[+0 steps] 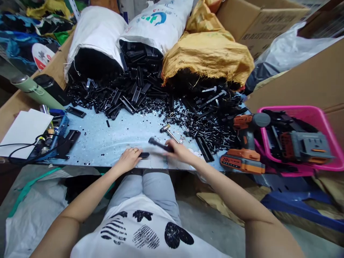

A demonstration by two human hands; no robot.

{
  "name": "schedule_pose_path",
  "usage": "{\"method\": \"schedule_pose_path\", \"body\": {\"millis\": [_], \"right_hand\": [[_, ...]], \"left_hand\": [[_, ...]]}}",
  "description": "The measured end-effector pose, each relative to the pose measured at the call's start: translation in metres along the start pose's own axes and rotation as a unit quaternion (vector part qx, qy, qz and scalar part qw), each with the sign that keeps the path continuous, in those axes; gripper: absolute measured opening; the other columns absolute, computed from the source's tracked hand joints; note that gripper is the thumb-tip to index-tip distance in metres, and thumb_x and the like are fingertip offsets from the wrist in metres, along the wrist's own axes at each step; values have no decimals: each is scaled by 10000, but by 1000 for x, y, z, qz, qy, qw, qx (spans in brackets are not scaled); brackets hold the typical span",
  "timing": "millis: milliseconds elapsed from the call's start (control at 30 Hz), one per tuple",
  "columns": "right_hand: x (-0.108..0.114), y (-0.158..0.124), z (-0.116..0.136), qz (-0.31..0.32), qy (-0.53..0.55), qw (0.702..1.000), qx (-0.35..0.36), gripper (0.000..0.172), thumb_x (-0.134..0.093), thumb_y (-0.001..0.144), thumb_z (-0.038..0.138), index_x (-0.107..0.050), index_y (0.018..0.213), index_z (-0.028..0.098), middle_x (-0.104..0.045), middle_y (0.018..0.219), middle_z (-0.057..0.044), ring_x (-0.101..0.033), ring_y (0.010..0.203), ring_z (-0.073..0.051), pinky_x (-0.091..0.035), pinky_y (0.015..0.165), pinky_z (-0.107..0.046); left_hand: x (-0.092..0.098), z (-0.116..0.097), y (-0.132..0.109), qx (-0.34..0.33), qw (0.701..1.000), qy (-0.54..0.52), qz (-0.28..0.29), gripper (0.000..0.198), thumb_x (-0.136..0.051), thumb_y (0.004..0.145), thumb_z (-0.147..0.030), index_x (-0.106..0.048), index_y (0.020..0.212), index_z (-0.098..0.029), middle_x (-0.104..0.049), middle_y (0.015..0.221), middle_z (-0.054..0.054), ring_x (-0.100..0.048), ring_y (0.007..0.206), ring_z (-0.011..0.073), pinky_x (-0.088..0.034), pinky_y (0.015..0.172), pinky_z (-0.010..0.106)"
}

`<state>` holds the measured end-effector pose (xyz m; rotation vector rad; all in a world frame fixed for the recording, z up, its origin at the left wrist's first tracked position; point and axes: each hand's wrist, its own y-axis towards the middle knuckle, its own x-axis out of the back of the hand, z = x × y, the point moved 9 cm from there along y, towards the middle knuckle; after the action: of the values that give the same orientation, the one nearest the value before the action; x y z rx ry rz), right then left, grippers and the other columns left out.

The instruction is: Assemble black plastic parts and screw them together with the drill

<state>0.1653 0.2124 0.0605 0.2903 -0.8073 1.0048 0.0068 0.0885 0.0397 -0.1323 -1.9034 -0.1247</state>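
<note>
My left hand [129, 157], with a ring on one finger, rests at the front edge of the blue work surface. Its fingers are closed on a small black part [144, 154] that sticks out to the right. My right hand [179, 151] is closed around a long black bar-shaped piece [160, 144], which points left above the surface and is smeared by motion; its exact kind cannot be made out. Just beyond that hand lies a small hammer [172, 135] with a metal head and shaft. A long black channel-shaped part [204, 149] lies to the right.
Black parts [115, 96] and small pins [185, 116] are heaped along the back, before white sacks [94, 28] and a yellow sack [206, 53]. An orange cordless drill [243, 159] and pink basket [333, 143] stand right; a blue tray [63, 123] and green bottle [37, 93] left.
</note>
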Motion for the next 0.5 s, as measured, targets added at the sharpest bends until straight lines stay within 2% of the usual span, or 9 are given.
{"method": "schedule_pose_path", "body": {"millis": [67,167,300,367,500], "right_hand": [[-38,-18,22,87,-118,987,69,339,-521,876,473,-481,1063,192,-613,812,-37,-582,694,-176,-368,612,-249],[-66,-28,33,129,-245,955,104,354,-356,943,501,-510,1005,189,-622,864,-65,-600,716,-180,-333,589,-249],[-72,-23,33,130,-317,935,87,379,-302,955,503,-518,1011,197,-625,870,-66,-607,710,-172,-303,569,-247],[-72,-21,35,127,-323,935,77,387,-301,952,512,-523,1017,202,-625,883,-70,-608,726,-172,-301,578,-249],[-70,-22,46,100,-332,936,65,412,-263,957,519,-530,1038,216,-621,910,-81,-602,751,-180,-300,606,-264]], "left_hand": [[-1,-6,7,-10,1000,-27,9,318,-449,901,-261,-514,1196,-162,-598,1054,116,-546,1014,241,-434,865,374],[-3,-16,16,-27,998,-41,37,303,-432,897,-243,-526,1174,-163,-599,1029,108,-535,1018,240,-426,877,367],[-2,-24,23,-13,998,-12,55,317,-444,879,-275,-524,1166,-168,-587,1013,103,-531,994,249,-418,859,376],[0,-26,23,-8,999,-8,49,365,-493,856,-405,-528,1141,-180,-579,1031,102,-527,998,260,-413,857,385],[3,-28,17,-19,999,-23,35,634,-605,679,-664,-520,1082,-183,-580,1057,114,-537,1000,293,-415,854,403]]}}
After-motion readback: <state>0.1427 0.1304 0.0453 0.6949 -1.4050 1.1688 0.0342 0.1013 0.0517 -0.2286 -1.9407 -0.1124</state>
